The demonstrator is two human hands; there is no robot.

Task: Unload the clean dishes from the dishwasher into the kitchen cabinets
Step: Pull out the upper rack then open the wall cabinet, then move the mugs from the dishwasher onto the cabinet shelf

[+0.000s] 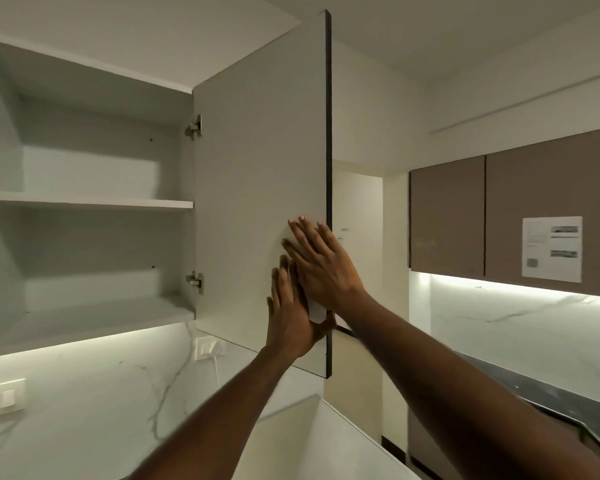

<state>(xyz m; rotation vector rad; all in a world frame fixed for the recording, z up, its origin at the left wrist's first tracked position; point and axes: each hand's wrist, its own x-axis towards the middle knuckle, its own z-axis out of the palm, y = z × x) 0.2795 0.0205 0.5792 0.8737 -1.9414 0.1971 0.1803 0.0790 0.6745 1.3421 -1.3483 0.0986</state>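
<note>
A marble-backed kitchen wall holds a cabinet (pixel 87 202) left of the hands, its shelves bare. Left hand (pixel 293 317) and right hand (pixel 321 263) lie flat, overlapping, on the open door (pixel 260 168). No dishes or dishwasher show; unloading looks barely begun.

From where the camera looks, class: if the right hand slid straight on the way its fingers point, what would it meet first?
Nothing solid, probably: the right hand lies flat on the cabinet door, fingers aimed up-left along its bare face.
</note>
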